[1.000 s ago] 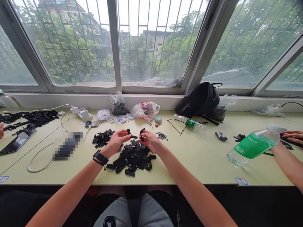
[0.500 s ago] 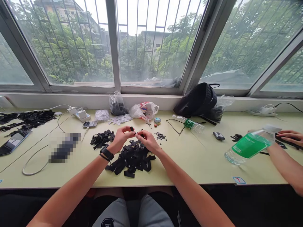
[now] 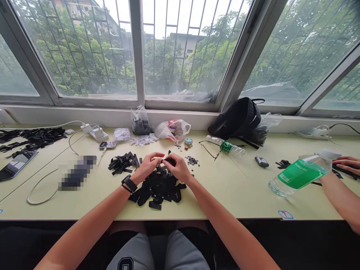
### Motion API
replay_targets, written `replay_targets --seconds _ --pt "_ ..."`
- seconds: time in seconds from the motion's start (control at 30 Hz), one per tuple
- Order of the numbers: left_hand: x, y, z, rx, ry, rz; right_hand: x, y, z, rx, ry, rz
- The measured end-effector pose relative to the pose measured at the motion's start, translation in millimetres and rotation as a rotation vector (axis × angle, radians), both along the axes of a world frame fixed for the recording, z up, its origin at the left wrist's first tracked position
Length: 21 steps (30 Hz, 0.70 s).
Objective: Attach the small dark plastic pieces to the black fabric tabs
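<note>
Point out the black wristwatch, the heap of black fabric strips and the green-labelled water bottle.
black wristwatch [image 3: 129, 183]: head view, on the watch face at the wrist
heap of black fabric strips [image 3: 157, 191]: head view, mid-heap below the hands
green-labelled water bottle [image 3: 299, 173]: head view, on the green label

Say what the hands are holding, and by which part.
The left hand and right hand pinch a small black strip; which part is hidden.

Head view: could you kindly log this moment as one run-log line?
left hand: pinching small black fabric strip | right hand: pinching same strip | below hands: heap of black fabric strips | right of hands: dark round studs
</note>
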<state>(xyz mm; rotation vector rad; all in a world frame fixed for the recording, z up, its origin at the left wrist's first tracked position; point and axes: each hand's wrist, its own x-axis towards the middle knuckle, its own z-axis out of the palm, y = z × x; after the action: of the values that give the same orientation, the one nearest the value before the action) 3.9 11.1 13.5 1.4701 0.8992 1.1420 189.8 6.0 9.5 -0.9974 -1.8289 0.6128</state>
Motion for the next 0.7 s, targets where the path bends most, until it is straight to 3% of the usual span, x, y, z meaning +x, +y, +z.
replay_targets --seconds 0.2,0.37,0.47,0.57,0.7 --pt "-1.9 -0.6 -0.1 0.147 0.155 -0.04 3.7 4.6 -1.0 -0.023 -0.028 -0.056" --pt "-5.7 0.0 -5.0 0.2 0.24 0.092 0.9 -3.7 -0.2 0.19 -0.102 -0.229" --pt "-6.6 0.0 -6.2 0.236 0.272 0.151 -0.8 -8.7 -2.1 0.247 -0.238 -0.163" --pt "-4.9 -2.1 -6.7 0.271 0.297 0.128 -2.1 -9.8 -7.3 0.267 -0.402 -0.101" --pt "-0.5 -9.1 -4.5 0.361 0.387 0.086 -2.1 -7.0 -12.9 0.314 -0.578 -0.126"
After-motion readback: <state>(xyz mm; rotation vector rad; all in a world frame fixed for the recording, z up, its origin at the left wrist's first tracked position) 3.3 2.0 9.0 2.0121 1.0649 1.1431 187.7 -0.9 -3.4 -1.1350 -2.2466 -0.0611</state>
